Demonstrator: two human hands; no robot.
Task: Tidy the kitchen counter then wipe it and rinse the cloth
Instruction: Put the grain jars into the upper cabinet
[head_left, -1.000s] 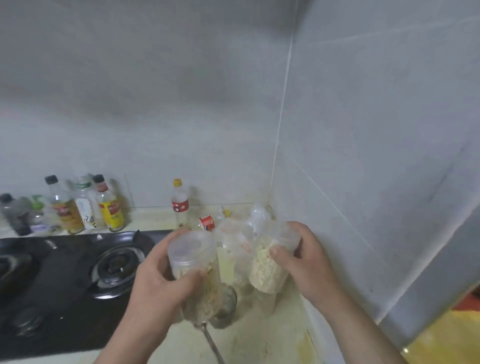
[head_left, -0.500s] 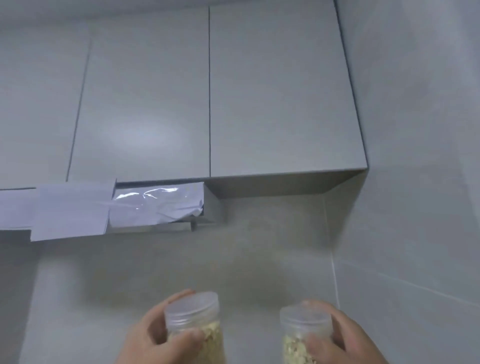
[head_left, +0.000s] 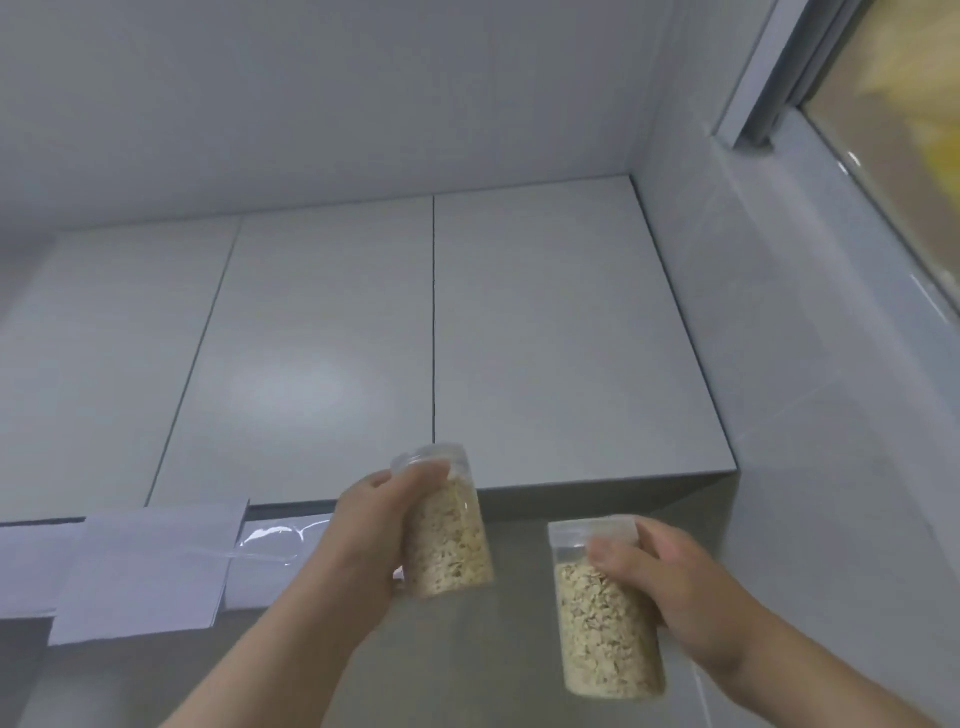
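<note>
Two hands are up, each gripping a jar. Left thumb (head_left: 418, 475) lies across the lid rim, and the other fingers are hidden behind the jar. The left hand (head_left: 363, 535) grasps a clear plastic cylinder jar of pale oat flakes (head_left: 449, 535), tilted, lid leaning left. That jar overlaps the bottom edge of the grey flat-fronted wall cabinets (head_left: 545, 338).

Right thumb (head_left: 608, 553) presses just under the lid. The right hand (head_left: 685, 587) wraps a second clear plastic oat jar (head_left: 608, 629) from the right side. This one is near upright, lower than the first, in front of the grey wall below the cabinets' bottom right corner. The jars are apart, not touching.

White paper sheets (head_left: 150, 566) and clear plastic film (head_left: 275, 540) hang below the cabinets' left end. A metal-framed window (head_left: 769, 78) sits top right.
</note>
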